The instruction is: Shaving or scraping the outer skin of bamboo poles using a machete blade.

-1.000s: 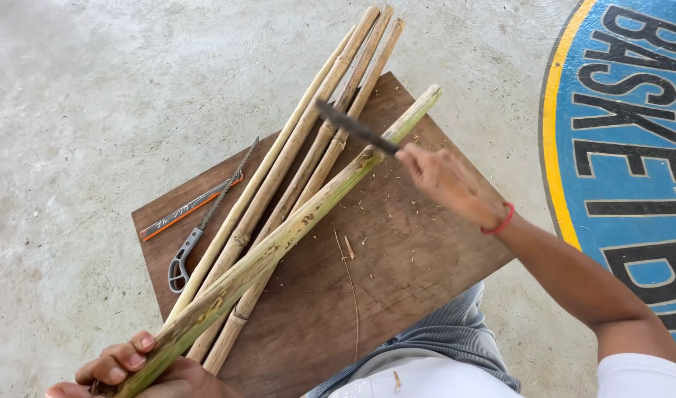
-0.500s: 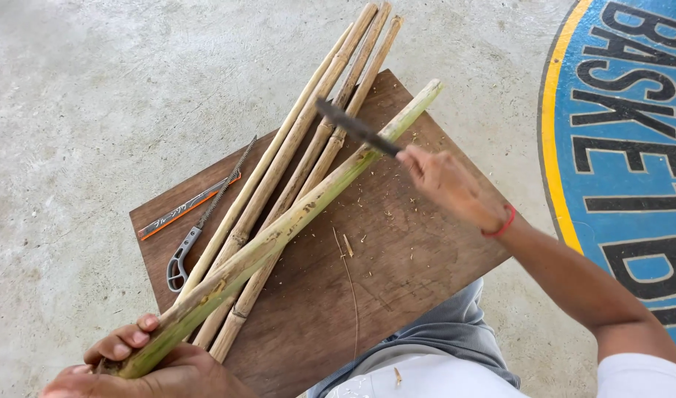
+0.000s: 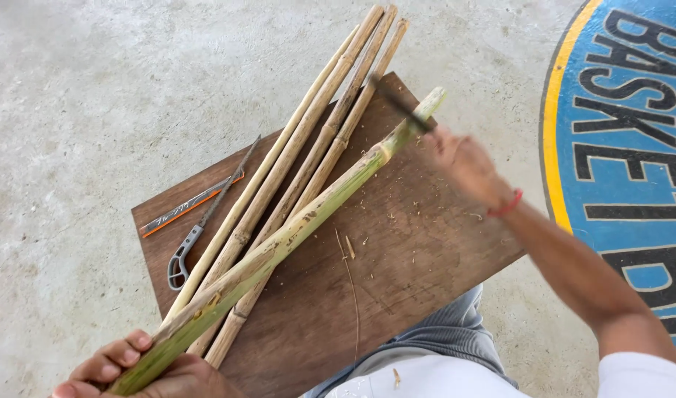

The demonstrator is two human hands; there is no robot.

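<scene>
My left hand (image 3: 143, 368) grips the near end of a greenish bamboo stalk (image 3: 294, 232) that slants across a brown wooden board (image 3: 419, 243) toward the upper right. My right hand (image 3: 463, 166), blurred by motion and wearing a red wrist band, holds a dark knife (image 3: 398, 103) whose blade meets the far end of the green stalk. Several dry tan bamboo canes (image 3: 308, 140) lie side by side on the board, just left of the green stalk.
A small grey-handled saw (image 3: 198, 232) and a thin orange-and-grey strip (image 3: 187, 210) lie at the board's left edge. Shavings dot the board. Bare concrete floor (image 3: 95, 96) surrounds it; a blue painted floor marking with a yellow rim (image 3: 633, 133) lies at right.
My right hand has moved the knife up and right along the green stalk toward its far tip. My left hand has shifted slightly on the stalk's near end.
</scene>
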